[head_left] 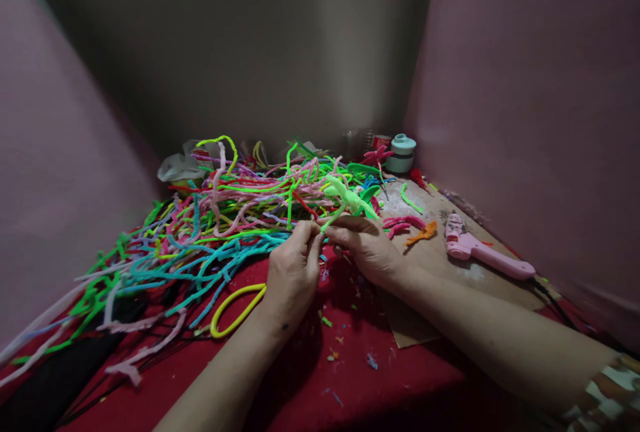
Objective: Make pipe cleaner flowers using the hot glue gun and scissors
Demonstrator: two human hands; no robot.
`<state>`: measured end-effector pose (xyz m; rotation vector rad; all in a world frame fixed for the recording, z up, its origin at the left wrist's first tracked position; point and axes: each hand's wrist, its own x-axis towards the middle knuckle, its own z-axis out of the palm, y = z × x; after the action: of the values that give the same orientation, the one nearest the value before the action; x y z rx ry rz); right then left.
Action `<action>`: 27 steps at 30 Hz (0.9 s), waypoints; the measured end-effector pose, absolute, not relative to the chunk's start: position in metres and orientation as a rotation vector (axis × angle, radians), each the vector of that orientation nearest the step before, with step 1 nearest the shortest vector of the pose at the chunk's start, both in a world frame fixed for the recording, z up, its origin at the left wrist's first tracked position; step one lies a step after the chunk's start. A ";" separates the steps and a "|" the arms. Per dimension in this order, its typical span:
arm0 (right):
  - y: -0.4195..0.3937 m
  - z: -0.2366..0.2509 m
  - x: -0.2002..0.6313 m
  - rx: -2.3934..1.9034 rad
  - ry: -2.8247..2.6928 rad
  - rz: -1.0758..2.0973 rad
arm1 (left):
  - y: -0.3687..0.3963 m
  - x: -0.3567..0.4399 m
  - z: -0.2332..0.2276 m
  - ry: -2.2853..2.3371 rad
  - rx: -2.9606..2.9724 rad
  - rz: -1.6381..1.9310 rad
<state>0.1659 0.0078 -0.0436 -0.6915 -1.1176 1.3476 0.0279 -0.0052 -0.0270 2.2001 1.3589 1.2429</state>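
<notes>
My left hand (293, 272) and my right hand (367, 245) meet at the middle of the red cloth (350, 379). Together they pinch the stem of a light green pipe-cleaner figure (345, 199) whose looped arms stick up and to the right above the fingers. The fingertips of both hands touch at the stem's lower end. Just behind and to the left lies a big tangled heap of pipe cleaners (215, 219) in green, pink, teal and yellow. A yellow pipe-cleaner loop (235, 312) lies on the cloth beside my left wrist.
A pink glue gun (480, 252) lies on brown cardboard (440, 265) to the right, its black cord trailing off. Pink and orange pipe-cleaner shapes (410, 227) lie near it. A mint lidded jar (401, 153) stands at the back corner. Pink walls close both sides. Small scraps dot the cloth.
</notes>
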 end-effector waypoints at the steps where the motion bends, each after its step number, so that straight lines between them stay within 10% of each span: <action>1: 0.007 -0.043 0.167 -0.676 -1.143 1.348 | -0.005 0.028 -0.026 1.356 2.164 1.247; 27: 0.012 -0.050 0.168 -0.550 -1.164 1.386 | -0.001 0.023 -0.013 0.641 1.119 0.824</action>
<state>0.1680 0.0122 -0.0501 -0.5500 -1.1644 1.3857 0.0234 -0.0009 -0.0128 1.1190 0.6412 0.8242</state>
